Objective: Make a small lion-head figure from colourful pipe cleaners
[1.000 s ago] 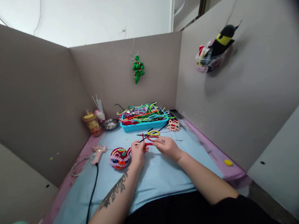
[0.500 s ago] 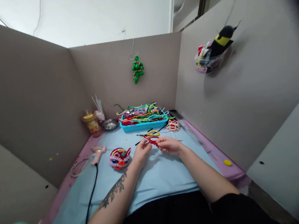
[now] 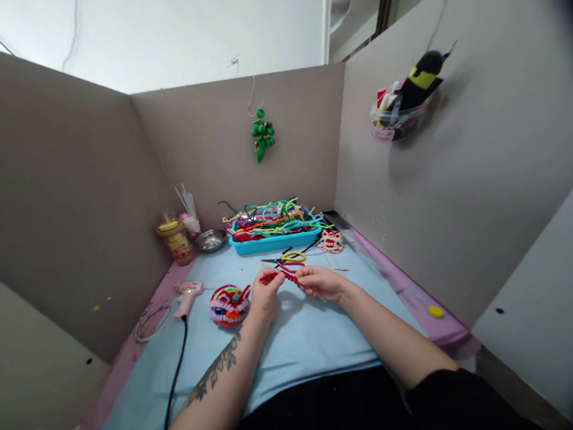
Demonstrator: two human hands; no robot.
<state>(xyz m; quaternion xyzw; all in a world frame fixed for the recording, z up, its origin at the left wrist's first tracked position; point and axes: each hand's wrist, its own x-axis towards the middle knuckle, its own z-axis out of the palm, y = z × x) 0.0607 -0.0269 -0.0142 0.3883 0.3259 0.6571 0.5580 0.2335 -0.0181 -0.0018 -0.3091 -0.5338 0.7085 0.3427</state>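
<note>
From my remote seat I saw both hands raised over the middle of the desk, which was covered in light blue cloth. The left hand had a red pipe cleaner pinched between thumb and fingers, and the right hand gripped it on the other side, its fingertips partly out of my sight. A short coiled stretch showed between the two grips, with a straighter red length lying along the left fingers. A red loop also curved just beyond; I could not tell whether it belonged to that strand or to the yellow-handled scissors behind.

I took the step for shaping the coil. To do it well, I judged, one grip had to stay firm close to the last turn while the other worked with small, even tension; a hard pull would have opened the turns, and squeezing would have flattened the pile.

Room mattered too. The round pipe-cleaner animal head sat near the left wrist, with the pink glue gun farther left, so I would have kept loose ends clear of both, and of the scissor blades on the far side.
</note>
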